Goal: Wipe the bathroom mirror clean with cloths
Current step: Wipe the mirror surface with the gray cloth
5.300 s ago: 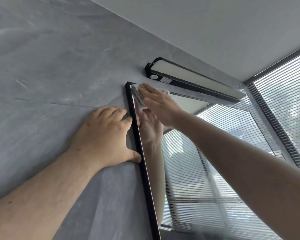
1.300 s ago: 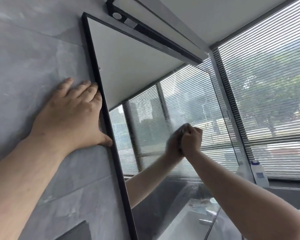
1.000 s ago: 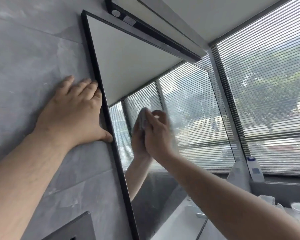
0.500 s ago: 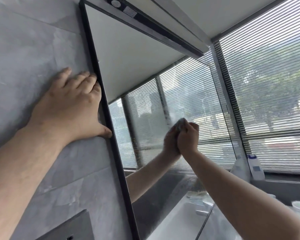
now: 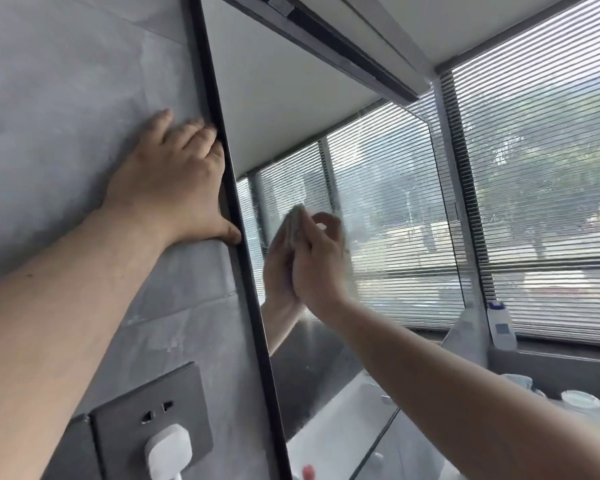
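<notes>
The right hand has its fingers curled round a small folded cloth and presses it against the mirror, at mid height and just right of the black frame. The left hand lies flat on the grey wall, fingers straight and holding nothing. Its thumb and forefinger touch the frame's outer edge.

The glass below the cloth looks hazy and streaked, so I judge the wiping to be partway through, with the lower part not yet done.

5 things could go wrong from here:

- The cloth is bunched into a narrow pad, so each stroke likely covers only a thin band. Strokes set too far apart would leave strips of haze between them.
- The fingers seem to hold mostly the cloth's lower end, and a hard upward push could drag the pad out of them.
- The left thumb could slide over the frame and print the glass edge.
- A socket with a white plug sits on the wall below the left arm. If the cloth is wet, drips near that edge are a hazard.
- A bottle stands on the sill by the mirror's right edge, and cups sit under the right arm. A wide sweep could knock them.
</notes>
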